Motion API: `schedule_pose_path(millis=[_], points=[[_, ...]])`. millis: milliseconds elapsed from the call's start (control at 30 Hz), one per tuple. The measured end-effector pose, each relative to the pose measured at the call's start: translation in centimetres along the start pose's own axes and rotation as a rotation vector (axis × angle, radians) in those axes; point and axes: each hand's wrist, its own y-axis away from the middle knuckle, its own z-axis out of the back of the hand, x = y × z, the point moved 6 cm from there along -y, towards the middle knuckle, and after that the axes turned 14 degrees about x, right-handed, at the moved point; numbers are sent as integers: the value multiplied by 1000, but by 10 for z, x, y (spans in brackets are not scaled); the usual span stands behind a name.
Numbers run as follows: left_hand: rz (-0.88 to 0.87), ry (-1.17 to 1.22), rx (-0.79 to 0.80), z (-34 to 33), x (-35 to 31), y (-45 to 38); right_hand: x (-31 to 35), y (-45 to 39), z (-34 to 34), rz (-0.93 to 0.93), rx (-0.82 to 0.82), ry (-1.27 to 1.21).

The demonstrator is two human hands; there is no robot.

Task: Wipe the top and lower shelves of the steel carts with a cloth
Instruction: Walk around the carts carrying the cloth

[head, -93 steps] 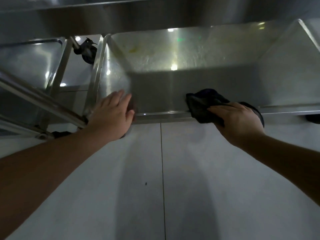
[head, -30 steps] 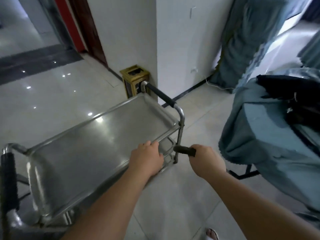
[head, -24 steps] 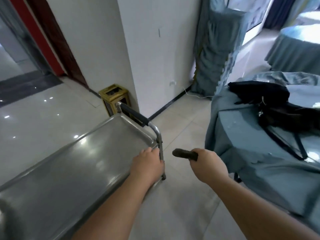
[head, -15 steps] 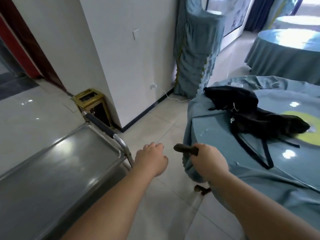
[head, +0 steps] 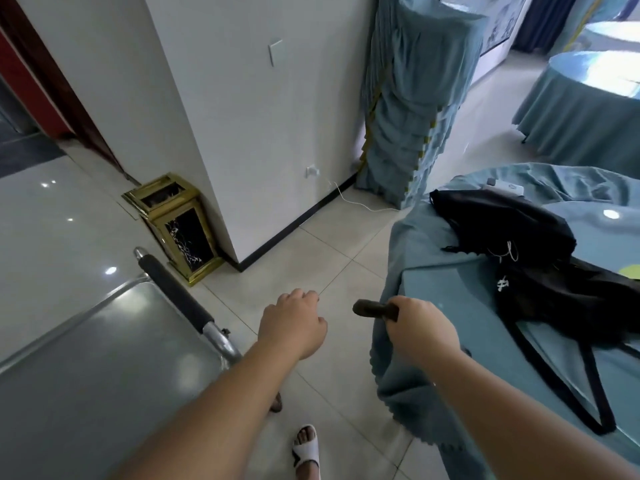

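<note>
The steel cart (head: 104, 358) fills the lower left, its flat top shelf shiny and its black-padded handle (head: 176, 292) at the near end. My left hand (head: 294, 327) hovers over the floor tiles just right of that handle, fingers loosely curled, touching nothing. My right hand (head: 419, 334) is closed around a dark rolled cloth (head: 374, 310), whose end sticks out to the left. The cart's lower shelf is hidden.
A round table with a blue cloth (head: 450, 341) stands close on the right, with a black bag (head: 519, 244) on it. A gold bin (head: 176, 223) sits by the white pillar (head: 242, 133). Stacked blue-covered chairs (head: 412, 98) stand behind. My sandalled foot (head: 306, 452) is below.
I have stood up from the lower shelf and turned right. My left hand has let go of the cart's rim and come off it; the cloth stays in my right hand.
</note>
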Motion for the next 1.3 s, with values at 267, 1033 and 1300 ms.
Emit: schedule_pose_path(millis=[267,1033,1300], points=[[-12,-14,60,61,58,-104,56,-119,52,-68,22,17],[488,319,-76,216,228,-341,289,-511,147,471,283,322],[727,387,-102,232,325,-332,426,-555,132,719,385,436]])
